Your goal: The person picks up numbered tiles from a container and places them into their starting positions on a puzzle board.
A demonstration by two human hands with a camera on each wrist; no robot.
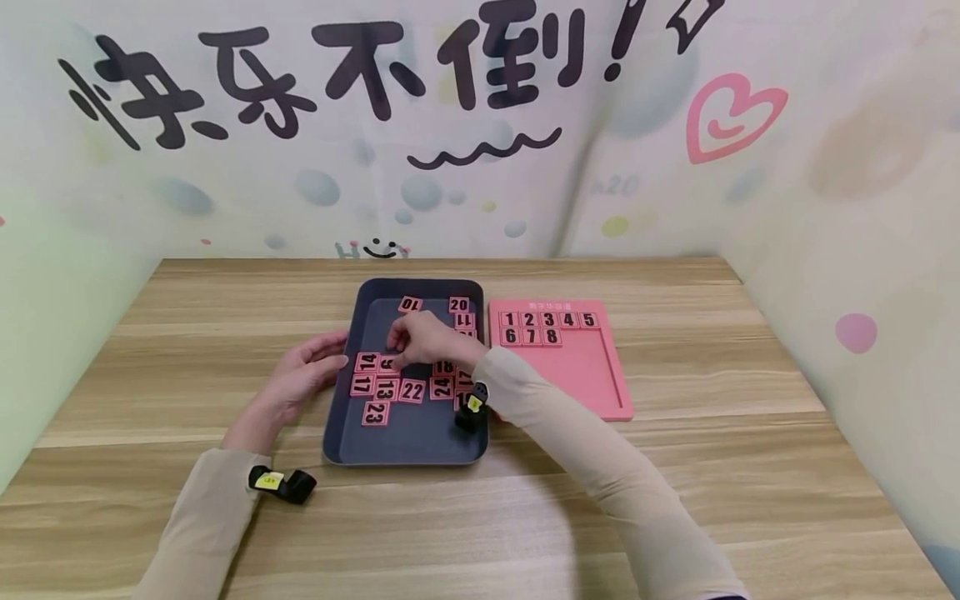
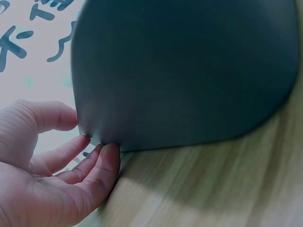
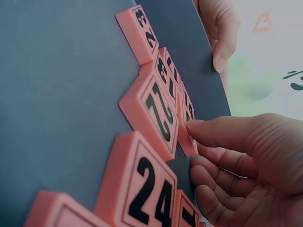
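Pink number tiles lie in a dark blue-grey tray (image 1: pixel 405 442). My right hand (image 1: pixel 427 337) reaches into it from the right. Its thumb and curled fingers pinch at the tile marked 9 (image 1: pixel 387 364), beside tile 14 (image 1: pixel 367 362); the thumb tip covers part of its face in the right wrist view. Around it lie tile 13 (image 1: pixel 386 390), tile 22 (image 1: pixel 412 392) and tile 23 (image 1: pixel 376 413). At the tray's left side my left hand (image 1: pixel 303 375) holds the edge, thumb at the rim and fingertips against the outer wall (image 2: pixel 180 85) in the left wrist view.
Right of the tray lies a pink board (image 1: pixel 558 375) with tiles 1 to 5 in its top row and 6, 7, 8 below. More tiles, such as 20 (image 1: pixel 459 305) and 24 (image 1: pixel 441 388), line the tray's right part. A wooden table (image 1: pixel 225 333) meets a printed wall behind.
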